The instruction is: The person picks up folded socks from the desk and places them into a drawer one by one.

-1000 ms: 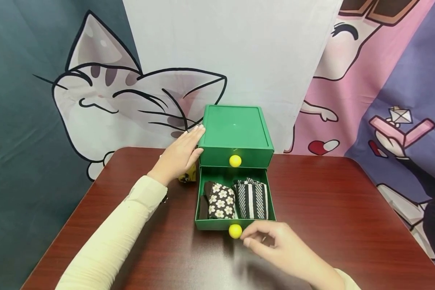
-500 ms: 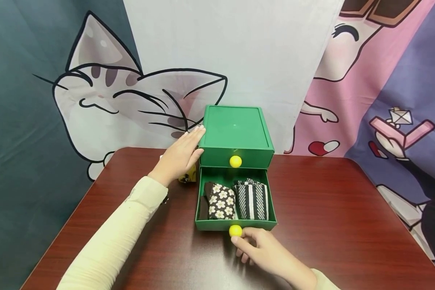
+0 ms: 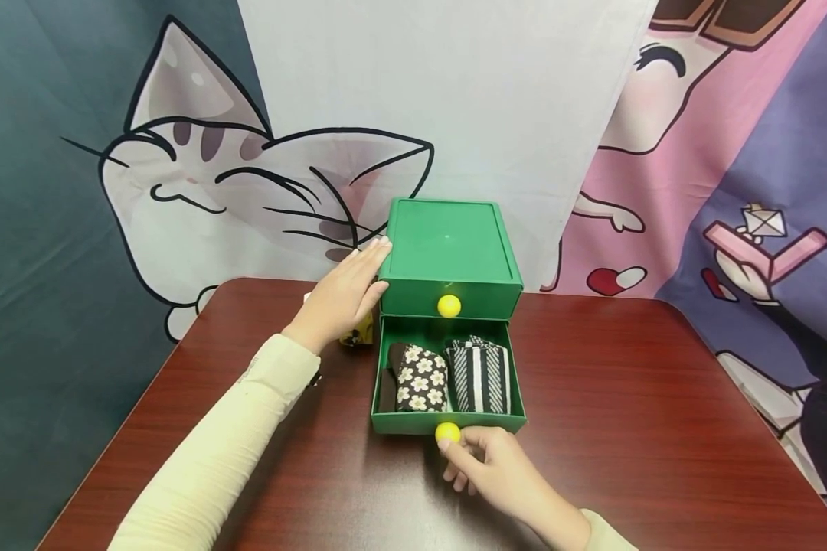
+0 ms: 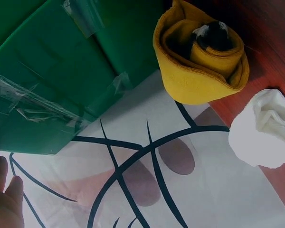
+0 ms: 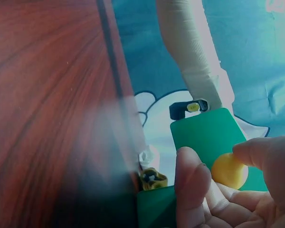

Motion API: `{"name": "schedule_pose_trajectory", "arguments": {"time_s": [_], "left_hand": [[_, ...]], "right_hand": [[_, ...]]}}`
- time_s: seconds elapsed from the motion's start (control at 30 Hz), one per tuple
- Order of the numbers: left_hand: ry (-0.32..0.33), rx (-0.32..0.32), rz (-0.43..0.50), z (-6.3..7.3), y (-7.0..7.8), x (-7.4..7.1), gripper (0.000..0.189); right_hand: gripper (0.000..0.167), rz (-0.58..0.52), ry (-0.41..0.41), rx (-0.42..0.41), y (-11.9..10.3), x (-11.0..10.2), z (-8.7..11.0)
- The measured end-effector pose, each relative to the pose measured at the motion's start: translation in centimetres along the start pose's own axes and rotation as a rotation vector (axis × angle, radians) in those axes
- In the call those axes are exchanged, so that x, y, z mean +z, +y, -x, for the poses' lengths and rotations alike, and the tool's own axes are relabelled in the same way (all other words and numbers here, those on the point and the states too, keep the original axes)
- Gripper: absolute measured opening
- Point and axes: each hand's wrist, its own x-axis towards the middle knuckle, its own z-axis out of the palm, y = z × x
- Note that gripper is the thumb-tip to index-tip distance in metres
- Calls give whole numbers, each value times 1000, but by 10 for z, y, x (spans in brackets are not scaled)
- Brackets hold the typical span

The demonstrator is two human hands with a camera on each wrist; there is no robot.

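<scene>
A green two-drawer box (image 3: pixel 448 241) stands at the table's back, its lower drawer (image 3: pixel 406 423) pulled out. In that drawer lie a folded dark sock with white flowers (image 3: pixel 422 379) and a folded black-and-white striped sock (image 3: pixel 478 376). My right hand (image 3: pixel 499 471) pinches the lower drawer's yellow knob (image 3: pixel 447 432) between thumb and curled fingers. In the right wrist view, a yellow knob (image 5: pixel 228 169) shows between thumb and fingers. My left hand (image 3: pixel 338 295) lies against the box's left side, fingers straight; only its fingertips (image 4: pixel 12 194) show in the left wrist view.
Left of the box, partly behind my left hand, sit a rolled yellow sock-like cloth (image 4: pixel 199 80) and a rolled white one (image 4: pixel 263 133). The upper drawer (image 3: pixel 482 300) is closed. A printed cloth backdrop (image 3: pixel 448 92) hangs behind the brown table (image 3: pixel 634 413).
My right hand has moved left from beside the lower knob and now grips it. The lower drawer sits very slightly farther in. My left hand has stayed on the box's side.
</scene>
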Motion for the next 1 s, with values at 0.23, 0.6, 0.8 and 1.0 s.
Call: {"name": "schedule_pose_trajectory", "arguments": {"time_s": [0.23, 0.6, 0.8, 1.0], "left_hand": [[-7, -2, -10, -1, 1, -2, 57], [-6, 3, -16, -1, 1, -2, 57], [-6, 7, -18, -1, 1, -2, 57], [-11, 0, -21, 0, 1, -1, 57]], "right_hand": [[33, 24, 88, -23, 0, -5, -13], [36, 71, 173, -36, 5, -7, -39], [37, 40, 190, -21, 8, -10, -51], [34, -11, 230, 19, 6, -14, -58]]}}
